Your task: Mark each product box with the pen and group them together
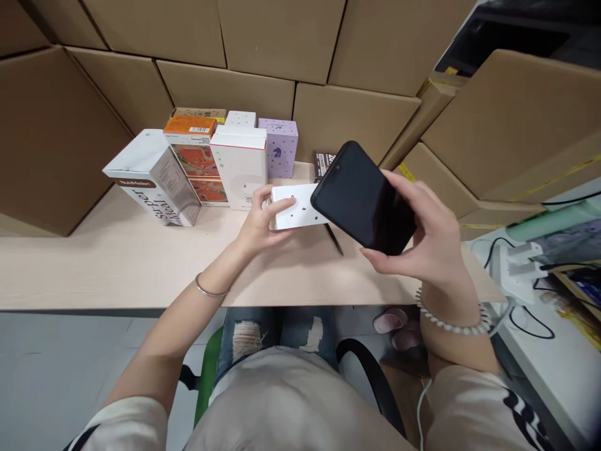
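Observation:
My right hand (422,241) grips a black phone (364,197) with a dark screen, held tilted above the light wooden table (117,263). My left hand (260,222) is closed on the near end of a small white box (300,210) lying flat on the table, just left of and partly under the phone. A dark pen (335,240) lies on the table below the phone.
A row of upright product boxes stands behind: a marbled white one (153,178), an orange-topped one (197,160), a white one (239,163), a purple one (279,147). Cardboard cartons (282,37) wall the back and right. A white power strip (516,269) with cables lies at right.

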`<state>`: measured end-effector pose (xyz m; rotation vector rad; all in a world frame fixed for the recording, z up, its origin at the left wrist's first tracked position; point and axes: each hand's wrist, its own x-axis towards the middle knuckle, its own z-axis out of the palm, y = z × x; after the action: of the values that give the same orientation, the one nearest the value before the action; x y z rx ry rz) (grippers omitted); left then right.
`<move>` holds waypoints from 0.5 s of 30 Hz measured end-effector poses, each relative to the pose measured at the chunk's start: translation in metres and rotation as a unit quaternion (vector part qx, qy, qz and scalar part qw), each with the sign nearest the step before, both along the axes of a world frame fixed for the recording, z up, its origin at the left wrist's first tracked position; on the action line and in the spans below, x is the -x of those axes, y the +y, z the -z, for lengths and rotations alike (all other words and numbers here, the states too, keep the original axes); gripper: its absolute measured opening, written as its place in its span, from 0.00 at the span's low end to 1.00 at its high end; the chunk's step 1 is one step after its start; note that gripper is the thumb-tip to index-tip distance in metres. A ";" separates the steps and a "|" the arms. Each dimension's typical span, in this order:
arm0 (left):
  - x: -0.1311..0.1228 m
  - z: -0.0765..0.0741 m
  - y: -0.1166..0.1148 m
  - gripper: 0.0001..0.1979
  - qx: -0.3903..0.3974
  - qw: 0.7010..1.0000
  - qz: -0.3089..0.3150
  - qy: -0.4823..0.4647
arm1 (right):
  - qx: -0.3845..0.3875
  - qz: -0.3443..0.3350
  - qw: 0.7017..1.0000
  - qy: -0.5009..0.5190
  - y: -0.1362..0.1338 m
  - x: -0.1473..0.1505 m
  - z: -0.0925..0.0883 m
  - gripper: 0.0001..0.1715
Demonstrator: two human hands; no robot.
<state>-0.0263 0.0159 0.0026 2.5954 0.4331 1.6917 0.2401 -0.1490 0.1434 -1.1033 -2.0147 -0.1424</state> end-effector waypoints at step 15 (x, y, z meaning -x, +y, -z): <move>0.000 0.008 0.004 0.35 0.030 1.000 0.002 -0.006 | 0.028 -0.038 0.998 0.036 0.006 0.003 0.011 0.54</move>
<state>-0.0262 0.0196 -0.0057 2.5417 0.4717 1.6651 0.2370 -0.1435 0.1320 -1.0503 -2.0030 -0.0065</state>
